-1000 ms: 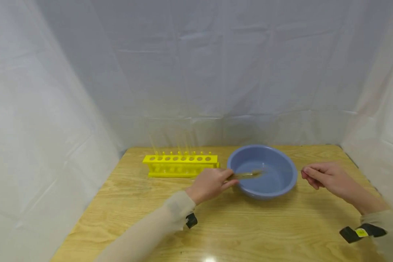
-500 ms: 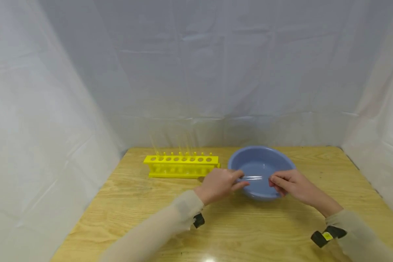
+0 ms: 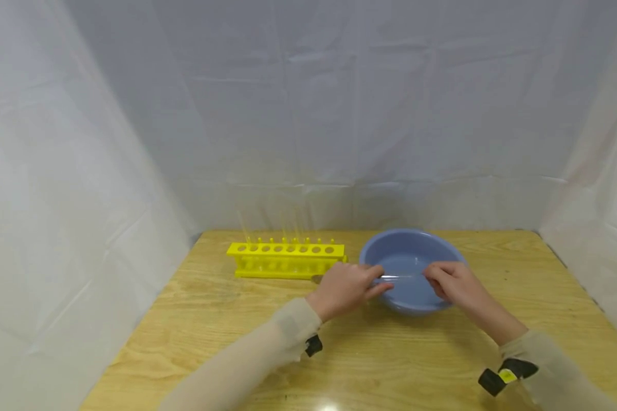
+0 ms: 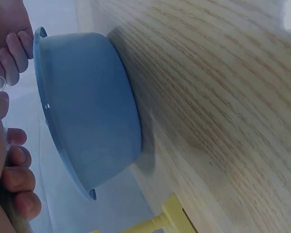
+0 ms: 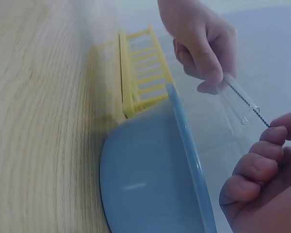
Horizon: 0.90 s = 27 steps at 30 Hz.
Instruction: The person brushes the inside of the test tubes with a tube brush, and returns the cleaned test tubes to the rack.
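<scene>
My left hand (image 3: 341, 290) grips a clear test tube (image 3: 388, 278), held sideways above the blue basin (image 3: 411, 309). The tube's mouth faces my right hand (image 3: 455, 284). In the right wrist view, the dark twisted-wire handle (image 5: 263, 119) of a test tube brush runs out of the mouth, and my right fingertips pinch its end. Brown bristles (image 3: 316, 279) show on the far side of my left fist, also seen as a brown brush head (image 4: 12, 213) in the left wrist view. My left fingers hide the tube's middle.
A yellow test tube rack (image 3: 288, 274) with several clear tubes standing in it is left of the basin, at the back of the wooden table (image 3: 226, 342). White sheeting (image 3: 313, 114) hangs behind and at both sides.
My right hand has moved left toward my left hand, pushing the brush deeper: its bristles went from near the tube's mouth to beyond my left fist. Over the last half second, little moved.
</scene>
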Each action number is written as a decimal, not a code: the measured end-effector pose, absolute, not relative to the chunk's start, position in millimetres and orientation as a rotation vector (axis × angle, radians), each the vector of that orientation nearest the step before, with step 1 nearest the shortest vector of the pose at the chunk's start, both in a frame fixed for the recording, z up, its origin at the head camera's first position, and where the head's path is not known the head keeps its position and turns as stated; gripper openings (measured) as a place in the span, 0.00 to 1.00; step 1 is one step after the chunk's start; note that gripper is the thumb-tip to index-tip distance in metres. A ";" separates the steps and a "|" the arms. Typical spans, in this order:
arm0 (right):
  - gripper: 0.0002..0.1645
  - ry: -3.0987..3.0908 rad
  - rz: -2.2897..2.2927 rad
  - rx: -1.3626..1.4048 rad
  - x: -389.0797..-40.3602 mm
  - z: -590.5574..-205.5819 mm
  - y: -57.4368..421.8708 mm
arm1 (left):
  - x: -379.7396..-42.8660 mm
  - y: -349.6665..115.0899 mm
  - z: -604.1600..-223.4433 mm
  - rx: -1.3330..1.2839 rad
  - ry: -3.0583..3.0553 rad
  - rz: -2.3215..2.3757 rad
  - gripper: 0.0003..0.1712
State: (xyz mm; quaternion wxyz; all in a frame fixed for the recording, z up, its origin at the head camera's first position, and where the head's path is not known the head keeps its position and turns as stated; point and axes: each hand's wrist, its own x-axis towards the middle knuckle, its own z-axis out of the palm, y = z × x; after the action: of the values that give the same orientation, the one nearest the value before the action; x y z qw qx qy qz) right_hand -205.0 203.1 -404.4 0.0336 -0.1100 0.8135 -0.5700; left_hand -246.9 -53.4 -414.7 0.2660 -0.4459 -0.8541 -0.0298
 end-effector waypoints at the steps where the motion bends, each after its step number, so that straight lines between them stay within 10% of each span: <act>1: 0.27 2.486 -1.776 -0.323 -205.4 -404.3 202.5 | -247.3 -53.7 -415.1 -1.202 -2.302 -0.080 0.18; 27: 0.26 2.438 -1.839 -0.223 -202.7 -399.6 229.9 | -256.5 -58.1 -411.9 -1.289 -2.393 -0.191 0.19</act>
State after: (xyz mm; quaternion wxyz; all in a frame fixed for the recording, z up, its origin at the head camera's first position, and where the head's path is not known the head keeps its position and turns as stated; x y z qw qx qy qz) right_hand -202.7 229.9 -399.6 0.0400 -0.0729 0.7956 -0.6001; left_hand -256.5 -58.1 -411.9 0.2070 -0.4628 -0.8592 -0.0685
